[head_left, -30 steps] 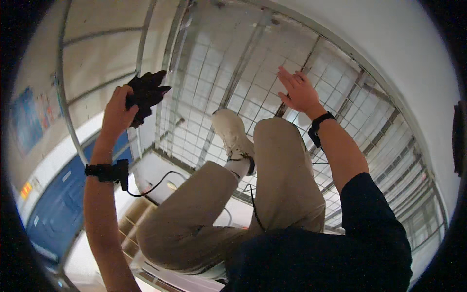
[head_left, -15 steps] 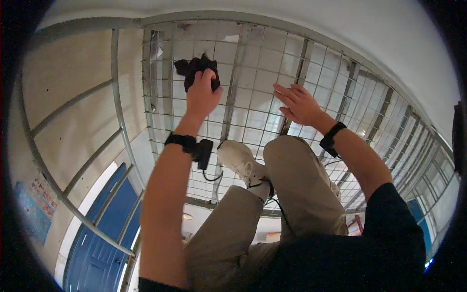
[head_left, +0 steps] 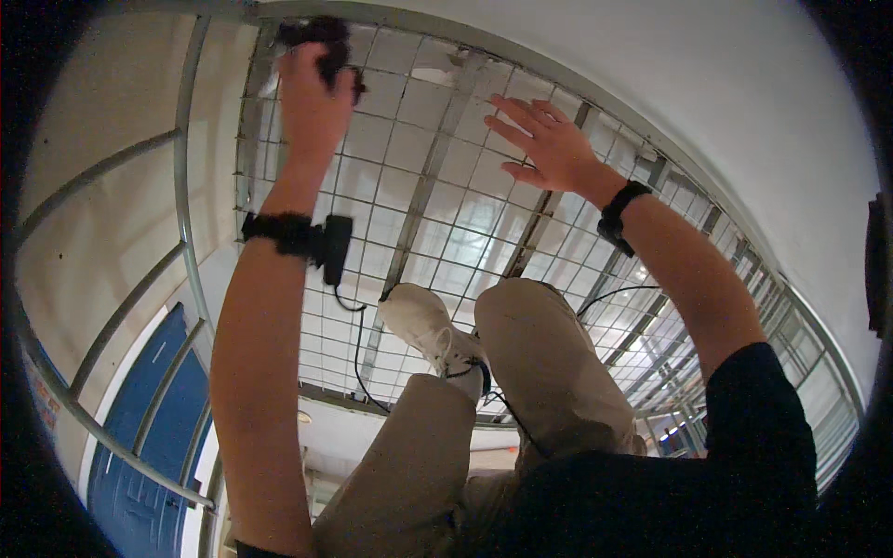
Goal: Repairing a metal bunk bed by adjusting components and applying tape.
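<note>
My left hand (head_left: 312,107) grips a crumpled dark cloth (head_left: 324,35) at the far left corner of a wire mesh platform (head_left: 398,149). Its fingers are partly hidden by the cloth and blurred by motion. Farther right, my right hand (head_left: 551,149) holds nothing. Its fingers are spread, palm down, above the mesh near the far edge; whether they touch the wires I cannot tell. Each wrist wears a black strap, and a small black box (head_left: 337,249) with a cable hangs at the left one.
My knees and a pale shoe (head_left: 419,321) rest on the mesh, with metal slats (head_left: 433,167) running under it. A grey tube railing (head_left: 183,177) stands along the left. Below it is a blue door (head_left: 144,418). A white wall (head_left: 726,84) borders the far side. Black cables trail near my legs.
My left hand has carried the dark cloth farther away and left, into the corner. My right hand has shifted slightly away and left, its fingers spreading wider. The view has shifted too.
</note>
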### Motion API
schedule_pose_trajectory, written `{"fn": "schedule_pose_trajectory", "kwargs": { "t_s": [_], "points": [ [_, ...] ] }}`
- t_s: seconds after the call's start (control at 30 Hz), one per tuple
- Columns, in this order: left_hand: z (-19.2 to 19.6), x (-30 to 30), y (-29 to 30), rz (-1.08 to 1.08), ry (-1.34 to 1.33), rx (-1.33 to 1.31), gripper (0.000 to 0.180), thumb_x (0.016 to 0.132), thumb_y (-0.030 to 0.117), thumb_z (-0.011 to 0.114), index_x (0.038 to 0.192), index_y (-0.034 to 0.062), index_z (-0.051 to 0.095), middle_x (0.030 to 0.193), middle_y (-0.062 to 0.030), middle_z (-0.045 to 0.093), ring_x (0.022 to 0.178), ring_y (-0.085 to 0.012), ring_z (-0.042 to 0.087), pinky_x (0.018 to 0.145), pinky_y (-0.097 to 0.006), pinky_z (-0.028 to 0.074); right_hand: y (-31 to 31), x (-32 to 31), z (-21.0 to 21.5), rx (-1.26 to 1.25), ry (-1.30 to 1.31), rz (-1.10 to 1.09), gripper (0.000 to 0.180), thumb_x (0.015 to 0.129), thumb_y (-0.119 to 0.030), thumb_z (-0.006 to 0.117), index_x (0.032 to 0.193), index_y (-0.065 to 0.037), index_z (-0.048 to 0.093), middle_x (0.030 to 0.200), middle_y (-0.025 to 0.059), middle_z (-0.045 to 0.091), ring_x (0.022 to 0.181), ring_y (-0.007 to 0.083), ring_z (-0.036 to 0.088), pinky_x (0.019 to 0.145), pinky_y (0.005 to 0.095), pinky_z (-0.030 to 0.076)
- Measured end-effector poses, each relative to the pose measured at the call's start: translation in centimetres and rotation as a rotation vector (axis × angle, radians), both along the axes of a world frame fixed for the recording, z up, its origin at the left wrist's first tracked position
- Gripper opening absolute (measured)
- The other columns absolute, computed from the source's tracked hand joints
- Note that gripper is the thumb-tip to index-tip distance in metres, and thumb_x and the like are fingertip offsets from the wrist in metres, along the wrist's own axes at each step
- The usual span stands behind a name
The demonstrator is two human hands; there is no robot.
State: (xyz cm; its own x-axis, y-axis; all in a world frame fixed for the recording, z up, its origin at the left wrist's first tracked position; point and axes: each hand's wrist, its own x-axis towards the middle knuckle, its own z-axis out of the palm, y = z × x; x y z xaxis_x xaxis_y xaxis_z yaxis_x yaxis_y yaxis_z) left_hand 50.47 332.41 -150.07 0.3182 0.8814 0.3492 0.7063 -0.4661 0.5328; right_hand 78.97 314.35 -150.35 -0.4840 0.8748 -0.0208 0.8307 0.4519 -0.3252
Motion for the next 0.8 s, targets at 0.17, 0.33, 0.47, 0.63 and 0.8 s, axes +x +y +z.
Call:
{"fn": "schedule_pose_trajectory", "kwargs": {
  "t_s": [0.17, 0.33, 0.47, 0.63, 0.8],
  "points": [
    [0.5, 6.3, -4.1, -0.125, 0.302, -0.203, 0.029, 0.071, 0.019, 0.069, 0.095, 0.0129, 0.055, 0.101, -0.0129, 0.054, 0.091, -0.0353, 0.058, 0.069, -0.045, 0.052, 0.1, -0.4, 0.0, -0.104, -0.052, -0.039, 0.064, 0.08, -0.035, 0.063, 0.138, -0.02, 0.039, 0.149, 0.006, 0.031, 0.122, 0.0283, 0.046, 0.106, 0.0434, 0.033],
    [2.7, 7.1, -7.7, -0.559, 0.266, -0.438, 0.029, 0.072, 0.019, 0.069, 0.095, 0.0092, 0.055, 0.097, -0.0134, 0.054, 0.083, -0.0356, 0.059, 0.071, -0.048, 0.05, -0.2, 0.1, -0.8, -0.11, -0.039, -0.04, 0.064, 0.075, -0.033, 0.065, 0.135, -0.021, 0.045, 0.147, 0.0062, 0.034, 0.113, 0.0283, 0.052, 0.103, 0.0434, 0.036],
    [3.2, 2.8, -1.7, -0.396, 0.308, -0.424, 0.033, 0.072, 0.018, 0.067, 0.102, 0.0076, 0.057, 0.098, -0.0167, 0.06, 0.092, -0.0373, 0.059, 0.077, -0.047, 0.05, 0.1, 0.3, -0.5, -0.077, -0.078, -0.055, 0.062, 0.076, -0.033, 0.065, 0.133, -0.02, 0.046, 0.146, 0.0069, 0.036, 0.108, 0.0283, 0.055, 0.102, 0.0429, 0.037],
    [3.1, -5.8, 6.0, -0.106, 0.274, -0.185, 0.048, 0.082, 0.03, 0.063, 0.12, 0.0022, 0.051, 0.11, -0.019, 0.059, 0.098, -0.0333, 0.059, 0.08, -0.041, 0.049, 0.4, -0.9, -0.4, -0.159, -0.07, -0.042, 0.066, 0.079, -0.035, 0.064, 0.139, -0.023, 0.04, 0.15, 0.0035, 0.029, 0.119, 0.0265, 0.05, 0.106, 0.0425, 0.034],
    [-1.6, -0.3, -1.7, -0.095, 0.023, -0.469, 0.044, 0.076, 0.027, 0.064, 0.114, 0.0062, 0.054, 0.111, -0.0178, 0.061, 0.099, -0.0362, 0.06, 0.085, -0.046, 0.049, 0.2, -0.7, -0.2, -0.132, -0.078, -0.04, 0.064, 0.079, -0.034, 0.064, 0.138, -0.022, 0.041, 0.151, 0.0037, 0.028, 0.117, 0.0255, 0.051, 0.106, 0.0423, 0.034]
  ]
}}
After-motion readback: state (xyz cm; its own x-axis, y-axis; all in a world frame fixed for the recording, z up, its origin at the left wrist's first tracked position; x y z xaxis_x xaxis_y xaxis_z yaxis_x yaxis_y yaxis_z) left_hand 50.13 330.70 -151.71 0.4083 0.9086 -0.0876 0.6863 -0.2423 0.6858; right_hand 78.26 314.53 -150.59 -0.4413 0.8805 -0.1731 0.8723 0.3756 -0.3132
